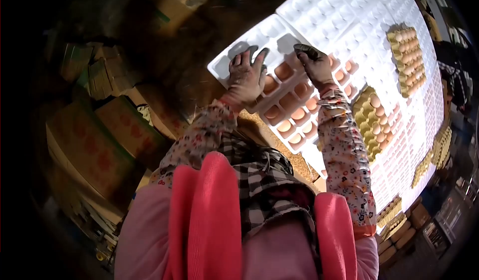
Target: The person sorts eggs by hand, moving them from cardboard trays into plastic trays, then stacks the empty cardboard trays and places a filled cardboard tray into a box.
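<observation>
A white foam egg tray point(223, 66) with square pockets lies before me, its near rows filled with brown eggs point(284, 71). My left hand point(246, 77) rests over the tray's left end, fingers spread and touching it beside an egg. Dark covering or stain shows on the fingertips of both hands. Toward the tray's right side, my right hand point(315, 64) is closed, its fingers curled together above the pockets; whatever lies in them, if anything, is hidden. Several pockets at the far end hold no eggs.
More white foam trays point(344, 3) spread far to the right, some with eggs. Yellowish egg cartons point(366, 115) holding eggs stand on them, another carton point(410, 55) farther off. Cardboard boxes point(95, 140) are stacked at the left. Grain-like material point(267, 130) shows below the tray's near edge.
</observation>
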`<state>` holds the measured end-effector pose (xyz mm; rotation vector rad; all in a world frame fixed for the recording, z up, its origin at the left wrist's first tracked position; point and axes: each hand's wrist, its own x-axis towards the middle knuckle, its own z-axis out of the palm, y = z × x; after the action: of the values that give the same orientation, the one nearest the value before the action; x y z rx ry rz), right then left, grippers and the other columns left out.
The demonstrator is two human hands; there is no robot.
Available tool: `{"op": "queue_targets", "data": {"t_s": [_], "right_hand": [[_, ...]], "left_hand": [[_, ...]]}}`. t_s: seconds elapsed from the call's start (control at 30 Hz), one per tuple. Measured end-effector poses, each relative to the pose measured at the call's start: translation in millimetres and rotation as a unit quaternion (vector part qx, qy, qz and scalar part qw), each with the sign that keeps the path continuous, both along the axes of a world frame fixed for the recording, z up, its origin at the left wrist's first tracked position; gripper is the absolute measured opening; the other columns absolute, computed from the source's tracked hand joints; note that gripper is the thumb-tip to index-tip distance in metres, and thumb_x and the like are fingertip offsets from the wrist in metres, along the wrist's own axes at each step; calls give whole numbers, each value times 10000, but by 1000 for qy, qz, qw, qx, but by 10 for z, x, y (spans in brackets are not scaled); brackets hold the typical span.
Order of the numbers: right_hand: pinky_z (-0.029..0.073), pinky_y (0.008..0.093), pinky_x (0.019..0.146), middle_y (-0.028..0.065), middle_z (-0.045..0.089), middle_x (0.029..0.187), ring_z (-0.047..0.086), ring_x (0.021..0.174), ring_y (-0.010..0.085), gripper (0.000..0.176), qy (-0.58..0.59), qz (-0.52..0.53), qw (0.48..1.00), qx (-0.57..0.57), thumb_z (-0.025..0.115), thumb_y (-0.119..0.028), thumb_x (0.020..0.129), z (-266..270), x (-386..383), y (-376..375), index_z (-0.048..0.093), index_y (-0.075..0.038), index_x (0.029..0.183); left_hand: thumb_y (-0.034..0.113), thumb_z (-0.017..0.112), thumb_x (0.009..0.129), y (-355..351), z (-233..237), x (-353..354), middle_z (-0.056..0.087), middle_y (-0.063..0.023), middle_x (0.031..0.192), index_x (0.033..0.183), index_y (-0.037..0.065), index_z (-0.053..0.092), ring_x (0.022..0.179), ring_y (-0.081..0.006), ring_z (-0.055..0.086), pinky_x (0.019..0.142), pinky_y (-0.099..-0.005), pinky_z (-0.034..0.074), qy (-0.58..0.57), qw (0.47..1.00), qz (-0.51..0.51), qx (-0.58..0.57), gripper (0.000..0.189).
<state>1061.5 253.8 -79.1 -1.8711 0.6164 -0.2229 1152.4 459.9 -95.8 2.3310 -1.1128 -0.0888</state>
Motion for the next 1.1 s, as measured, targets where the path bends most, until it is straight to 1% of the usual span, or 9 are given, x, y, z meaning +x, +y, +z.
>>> {"op": "queue_targets", "data": {"t_s": [0.17,0.43,0.67,0.73,0.83,0.9,0.97,1.03,1.1], "right_hand": [[498,255,715,58,698,925,611,783,105,266,-65,-181,980,57,611,-129,889,280,-884,194,649,4,1116],[502,301,828,116,619,1096,605,960,195,448,-6,-476,873,-106,665,-37,817,481,-3871,-178,550,-12,1250],[443,437,939,173,493,1279,512,1110,387,608,223,-145,902,-340,711,-143,707,429,-4362,-1084,492,-118,1274],[498,382,834,147,606,1108,605,953,311,502,158,-207,932,-254,699,-144,741,485,-4435,-1232,545,-80,1215],[502,240,726,12,637,943,614,828,125,265,-118,-387,893,197,582,-181,890,517,-4573,-1328,612,-6,1087],[497,245,706,41,632,967,613,835,127,253,-248,-369,860,251,562,-195,906,399,-4582,-1361,617,6,1049],[518,308,770,112,581,1075,618,913,202,370,-50,-275,933,228,626,-216,859,430,-4445,-1533,540,-9,1153],[519,385,798,162,565,1079,616,962,295,483,233,-139,937,-220,691,-241,785,722,-3990,-1310,523,-38,1190],[498,421,826,189,556,1059,585,989,359,553,307,-73,892,-323,732,-267,725,572,-3847,-1297,532,-37,1186]], "left_hand": [[291,592,837,-110,-167,-155,464,-208,1234,1260,100,509,1137,-388,438,969,-521,342,-125,992,17,4,471],[210,627,838,-1779,729,-2167,485,-158,1257,1298,133,512,1100,-333,492,949,-435,403,70,888,-443,-102,480],[167,637,819,-2958,691,-3125,538,-116,1199,1178,154,583,1034,-295,603,850,-403,492,-122,829,-493,236,363],[196,734,744,-2826,587,-2842,600,-98,1090,1134,107,596,958,-263,627,818,-348,513,107,900,-421,40,423],[170,651,861,-2764,668,-2308,639,-44,1042,1092,50,615,958,-153,616,785,-321,541,673,722,-132,-91,262],[216,662,858,-2865,589,-1970,635,-58,1016,1112,28,604,926,-165,624,780,-302,537,528,834,-162,4,322],[261,700,818,-2911,700,-2118,631,-134,967,1150,23,603,900,-241,618,828,-325,506,-18,944,-319,80,419],[239,700,813,-3040,582,-2109,617,-176,1020,1233,30,549,922,-255,610,853,-340,490,-164,895,-364,198,493],[219,681,829,-3084,647,-1981,608,-160,1033,1295,48,486,902,-241,613,800,-334,507,-25,908,-384,168,533]]}}
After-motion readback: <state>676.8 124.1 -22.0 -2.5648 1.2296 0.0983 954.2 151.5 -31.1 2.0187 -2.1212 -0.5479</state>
